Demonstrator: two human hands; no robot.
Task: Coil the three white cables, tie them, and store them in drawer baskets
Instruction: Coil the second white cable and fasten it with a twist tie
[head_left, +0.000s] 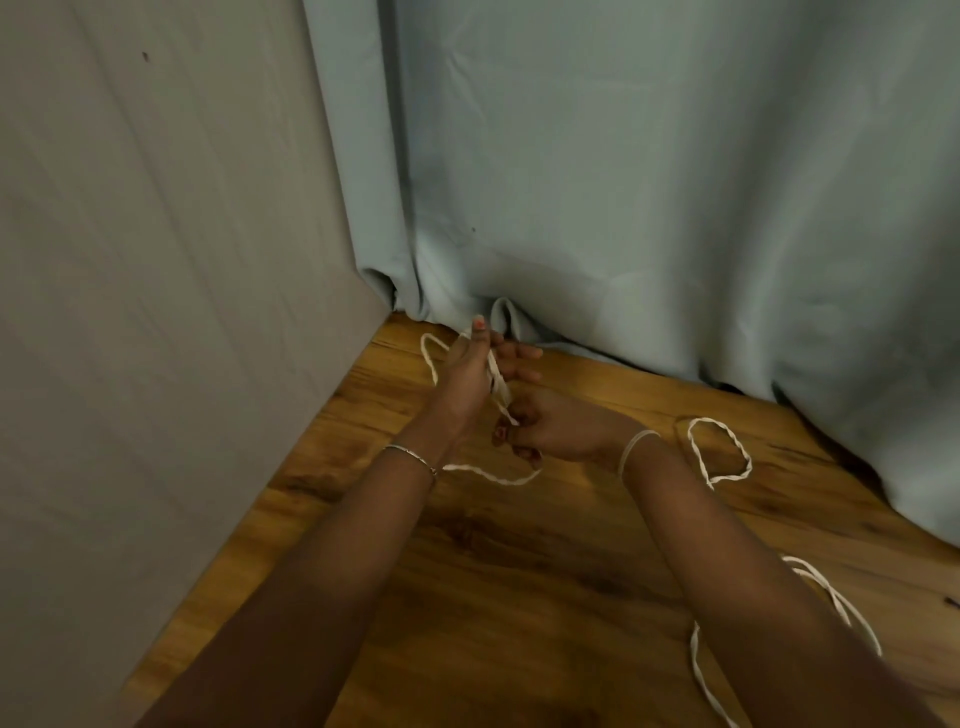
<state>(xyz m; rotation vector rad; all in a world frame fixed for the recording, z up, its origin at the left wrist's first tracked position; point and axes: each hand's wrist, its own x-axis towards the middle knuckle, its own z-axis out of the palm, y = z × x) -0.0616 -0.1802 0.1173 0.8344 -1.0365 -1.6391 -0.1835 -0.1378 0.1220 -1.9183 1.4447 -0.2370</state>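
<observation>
- The left hand (467, 376) is at 12 o'clock of the brown wood-grain surface (519, 571). It stands upright with thumb and fingers stretched out, not clenched.
- A twisted white cable (497, 379) runs across the left palm. A small loop of it sticks out at the hand's 10 o'clock side.
- The right hand (553, 431), just at 5 o'clock of the left, has its fingers curled. It pinches the lower end of that same cable run between thumb and fingertips.
- A slack length of the cable (498, 480) sags onto the surface beneath both wrists.
- A loose loop of white cable (707, 420) lies flat at 3 o'clock of the right hand; whether it joins the held cable I cannot tell.
- More white cable strands (695, 665) trail at 5 o'clock, beside the right forearm.
- A thin metal bangle (410, 452) circles the left wrist, and a pale band (636, 449) circles the right.
- A pale blue curtain (649, 182) hangs at 12 o'clock, touching the surface, and a grey panel (156, 260) stands at 9 o'clock.
</observation>
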